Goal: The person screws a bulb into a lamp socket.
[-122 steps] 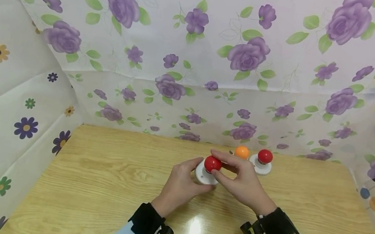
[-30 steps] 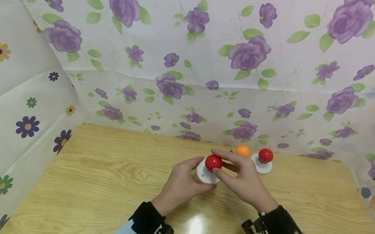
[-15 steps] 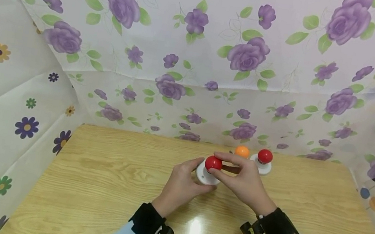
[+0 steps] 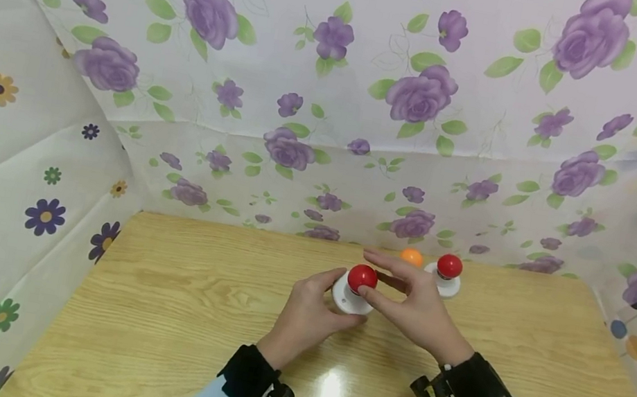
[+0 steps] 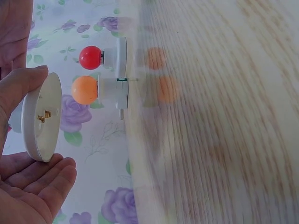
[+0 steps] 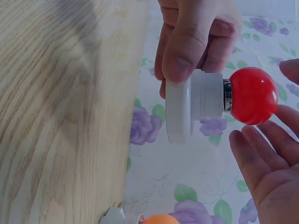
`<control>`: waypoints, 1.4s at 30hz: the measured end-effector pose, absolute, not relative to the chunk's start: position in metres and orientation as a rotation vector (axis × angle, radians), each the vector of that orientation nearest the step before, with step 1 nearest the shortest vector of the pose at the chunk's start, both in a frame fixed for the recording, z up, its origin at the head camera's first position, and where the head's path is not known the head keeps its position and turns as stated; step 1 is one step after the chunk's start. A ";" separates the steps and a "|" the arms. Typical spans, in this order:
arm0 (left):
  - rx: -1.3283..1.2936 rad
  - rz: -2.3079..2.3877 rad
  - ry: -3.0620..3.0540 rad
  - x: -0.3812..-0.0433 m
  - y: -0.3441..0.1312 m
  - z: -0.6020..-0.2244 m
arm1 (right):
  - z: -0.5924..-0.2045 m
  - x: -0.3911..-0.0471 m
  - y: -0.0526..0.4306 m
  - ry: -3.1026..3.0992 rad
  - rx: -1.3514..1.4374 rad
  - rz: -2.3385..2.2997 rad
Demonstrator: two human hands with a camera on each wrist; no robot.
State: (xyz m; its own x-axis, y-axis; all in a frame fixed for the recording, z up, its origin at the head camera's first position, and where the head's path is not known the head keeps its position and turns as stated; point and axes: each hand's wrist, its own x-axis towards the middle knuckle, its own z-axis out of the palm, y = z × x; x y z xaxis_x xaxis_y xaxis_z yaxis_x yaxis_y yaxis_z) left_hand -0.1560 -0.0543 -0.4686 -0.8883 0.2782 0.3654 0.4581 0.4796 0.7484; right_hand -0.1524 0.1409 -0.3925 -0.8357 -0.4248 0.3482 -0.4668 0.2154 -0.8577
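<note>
My left hand [image 4: 309,309] grips the rim of a round white lamp holder [image 4: 344,299] between thumb and fingers, holding it above the table. Its hollow underside with small brass fittings faces the left wrist camera. A red bulb [image 6: 254,95] sits in the socket, a band of its metal cap showing. Around that bulb is my right hand [image 4: 410,309], its fingers loosely spread. In the right wrist view the thumb tip stands apart from the red glass; a finger is at or very near its underside, and contact is unclear.
On the wooden table [image 4: 179,316], by the back wall, stands a second red bulb [image 4: 449,266] in a round white holder. Left of it is an orange bulb [image 5: 85,90] in a white socket with plug prongs, partly behind my right hand. Floral sheets [image 4: 337,89] enclose the table.
My right fingers closed in on the red bulb half a second ago and have now spread away, the index finger lifting off. The left hand and lamp holder stay in place.
</note>
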 end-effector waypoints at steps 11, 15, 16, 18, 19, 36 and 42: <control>-0.646 -1.384 -2.518 -0.156 -0.054 -0.470 | -0.399 -0.155 0.140 -2.479 0.899 1.766; -0.650 -1.383 -2.519 -0.156 -0.054 -0.471 | -0.400 -0.154 0.140 -2.483 0.882 1.773; -0.648 -1.382 -2.521 -0.156 -0.055 -0.471 | -0.399 -0.154 0.140 -2.483 0.875 1.772; -0.640 -1.383 -2.526 -0.156 -0.055 -0.471 | -0.398 -0.153 0.139 -2.481 0.858 1.768; -0.638 -1.386 -2.526 -0.155 -0.055 -0.471 | -0.398 -0.153 0.139 -2.479 0.849 1.764; -0.625 -1.398 -2.546 -0.156 -0.054 -0.469 | -0.397 -0.151 0.133 -2.398 0.728 1.680; -0.630 -1.375 -2.532 -0.157 -0.055 -0.469 | -0.401 -0.157 0.138 -2.365 0.854 1.657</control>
State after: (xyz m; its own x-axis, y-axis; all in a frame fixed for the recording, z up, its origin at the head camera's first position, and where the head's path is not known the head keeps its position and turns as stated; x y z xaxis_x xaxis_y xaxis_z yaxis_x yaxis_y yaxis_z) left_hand -0.1568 -0.0551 -0.4693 -0.8910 0.2746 0.3615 0.4527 0.4790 0.7521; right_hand -0.1571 0.1379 -0.4010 -0.8315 -0.3718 0.4128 -0.5148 0.2366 -0.8240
